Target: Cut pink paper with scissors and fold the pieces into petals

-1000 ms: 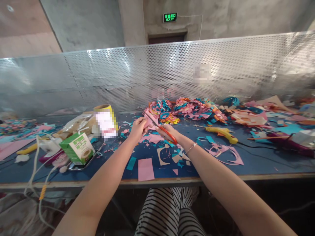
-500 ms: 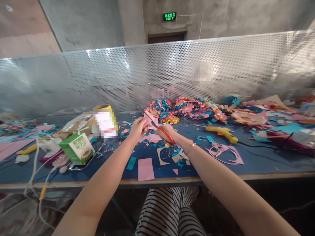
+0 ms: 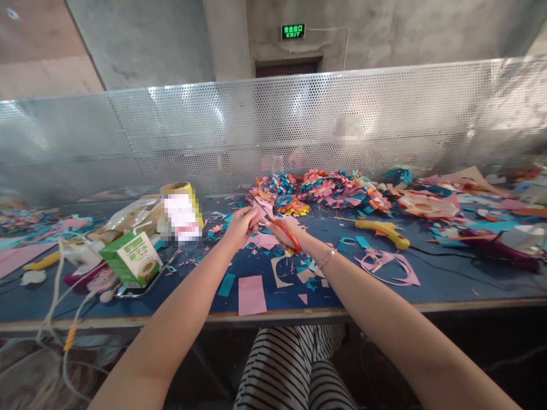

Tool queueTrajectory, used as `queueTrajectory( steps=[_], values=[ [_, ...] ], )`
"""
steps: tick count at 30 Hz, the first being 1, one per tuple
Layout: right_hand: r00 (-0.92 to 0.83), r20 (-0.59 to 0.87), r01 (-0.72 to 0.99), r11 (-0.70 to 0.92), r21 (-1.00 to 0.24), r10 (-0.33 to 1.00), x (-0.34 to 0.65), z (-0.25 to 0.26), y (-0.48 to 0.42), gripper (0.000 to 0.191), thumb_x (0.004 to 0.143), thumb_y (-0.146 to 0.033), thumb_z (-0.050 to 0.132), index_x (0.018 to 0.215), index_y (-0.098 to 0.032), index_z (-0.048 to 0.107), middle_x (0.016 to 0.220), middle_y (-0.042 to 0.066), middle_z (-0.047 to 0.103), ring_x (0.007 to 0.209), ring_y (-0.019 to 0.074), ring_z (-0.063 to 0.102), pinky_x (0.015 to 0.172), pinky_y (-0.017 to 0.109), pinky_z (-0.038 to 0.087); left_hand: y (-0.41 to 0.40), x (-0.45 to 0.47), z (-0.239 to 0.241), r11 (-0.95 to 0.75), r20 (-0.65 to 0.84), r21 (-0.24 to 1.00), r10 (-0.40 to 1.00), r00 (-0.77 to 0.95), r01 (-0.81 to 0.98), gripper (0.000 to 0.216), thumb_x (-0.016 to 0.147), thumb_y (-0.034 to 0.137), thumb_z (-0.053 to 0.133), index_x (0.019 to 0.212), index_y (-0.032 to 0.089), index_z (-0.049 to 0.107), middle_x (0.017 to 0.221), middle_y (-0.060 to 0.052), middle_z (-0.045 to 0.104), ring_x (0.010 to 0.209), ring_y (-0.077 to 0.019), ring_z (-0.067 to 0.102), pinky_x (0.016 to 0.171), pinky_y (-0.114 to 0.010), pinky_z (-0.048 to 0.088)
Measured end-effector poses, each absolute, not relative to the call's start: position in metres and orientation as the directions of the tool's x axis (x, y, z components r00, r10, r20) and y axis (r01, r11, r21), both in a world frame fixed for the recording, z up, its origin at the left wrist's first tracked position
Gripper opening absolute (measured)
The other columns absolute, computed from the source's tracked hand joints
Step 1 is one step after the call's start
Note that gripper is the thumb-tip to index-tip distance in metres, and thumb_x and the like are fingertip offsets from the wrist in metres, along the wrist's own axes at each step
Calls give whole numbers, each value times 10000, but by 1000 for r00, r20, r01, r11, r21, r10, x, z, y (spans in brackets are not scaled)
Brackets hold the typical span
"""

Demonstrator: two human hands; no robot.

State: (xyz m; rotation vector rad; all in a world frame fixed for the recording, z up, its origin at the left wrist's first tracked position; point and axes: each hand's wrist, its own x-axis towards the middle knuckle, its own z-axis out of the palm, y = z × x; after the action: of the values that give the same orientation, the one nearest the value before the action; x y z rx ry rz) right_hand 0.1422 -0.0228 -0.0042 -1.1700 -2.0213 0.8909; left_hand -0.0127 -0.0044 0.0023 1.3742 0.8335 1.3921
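Over the middle of the blue table, my left hand pinches a small piece of pink paper. My right hand is closed around the orange handles of a pair of scissors. Their dark blades point up and left and lie at the pink paper; how far they are spread I cannot make out. Below my hands lie paper scraps, a ring-cut cream sheet and a pink paper rectangle near the table's front edge.
Folded-paper flowers are heaped behind my hands, before a perforated metal screen. A yellow glue gun with a cord lies right, near pink offcuts. At left stand a green-and-white drink carton, a yellow roll and white cables.
The pink paper between my hands has shifted slightly in angle against the scissor blades. Both hands keep their holds, and the whole view has shifted a little.
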Motion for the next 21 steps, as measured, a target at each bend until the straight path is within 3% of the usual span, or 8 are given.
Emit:
queueTrajectory(
  steps=[6, 10, 15, 21],
  values=[
    [-385, 192, 464, 370, -805, 903, 141, -13, -12, 488, 756, -660, 394, 654, -185, 428, 369, -37, 423, 320, 99, 422, 391, 219, 358, -4, -11, 1, -258, 281, 949, 953, 112, -182, 246, 646, 342, 659, 607, 163, 496, 458, 36, 506, 343, -53, 424, 355, -181, 309],
    [-220, 242, 558, 326, -763, 945, 144, -14, 0, 452, 763, -625, 424, 734, -176, 470, 506, 6, 531, 420, 122, 485, 439, 230, 369, -1, -13, 1, -216, 228, 950, 973, 28, -225, 211, 619, 317, 683, 666, 165, 545, 575, 11, 589, 486, -89, 540, 477, -206, 428],
    [-68, 371, 796, 274, -539, 926, 160, -17, 12, 393, 751, -470, 545, 909, -113, 505, 870, 172, 631, 757, 227, 602, 604, 265, 419, 6, -18, 1, -142, 128, 957, 989, -72, -254, 163, 599, 225, 674, 725, 171, 585, 641, 11, 607, 551, -94, 560, 506, -207, 425],
    [-197, 216, 922, 256, -292, 956, 176, -29, 18, 277, 726, -326, 569, 887, -104, 598, 915, 229, 618, 931, 322, 572, 720, 354, 439, 10, -19, -2, -161, 146, 965, 985, -88, -209, 150, 585, 191, 695, 677, 150, 584, 575, 24, 554, 482, -58, 486, 463, -178, 364]
  ],
)
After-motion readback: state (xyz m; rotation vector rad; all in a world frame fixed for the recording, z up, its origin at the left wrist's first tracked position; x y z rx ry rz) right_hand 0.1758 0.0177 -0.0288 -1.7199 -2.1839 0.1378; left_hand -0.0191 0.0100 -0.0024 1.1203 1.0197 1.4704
